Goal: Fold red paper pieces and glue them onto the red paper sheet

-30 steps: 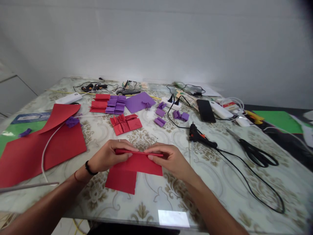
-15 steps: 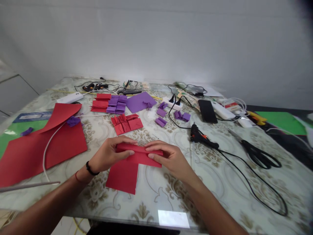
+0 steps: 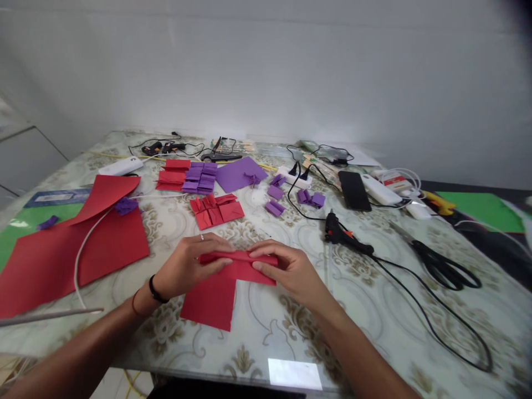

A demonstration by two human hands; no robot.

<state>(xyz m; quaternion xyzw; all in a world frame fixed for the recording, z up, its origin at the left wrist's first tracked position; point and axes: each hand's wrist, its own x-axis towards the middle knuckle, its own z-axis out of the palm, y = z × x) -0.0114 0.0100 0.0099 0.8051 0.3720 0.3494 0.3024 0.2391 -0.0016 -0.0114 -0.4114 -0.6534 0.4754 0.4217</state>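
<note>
A piece of red paper [image 3: 245, 270] is pinched between both hands, its far edge curled over toward me. My left hand [image 3: 198, 259] closes on its left end, thumb in front and fingers behind. At the right end my right hand [image 3: 282, 265] grips it the same way. Under the left part of this piece, a flat red paper square [image 3: 211, 307] lies on the table. Just beyond the hands sits a group of folded red paper pieces [image 3: 216, 210]. Farther back are more folded red pieces [image 3: 171, 174] beside folded purple pieces [image 3: 200, 177].
To the right lie a black glue gun [image 3: 347, 235] with a looping cord, black-handled scissors [image 3: 436, 257] and a black phone [image 3: 354, 190]. Large red sheets [image 3: 112, 244] cover the left side, crossed by a white cable. A power strip [image 3: 295, 176] stands behind small purple pieces [image 3: 275, 208].
The fingers of my left hand have rolled forward slightly over the far edge of the red paper, and a ring now shows. My right hand has barely moved.
</note>
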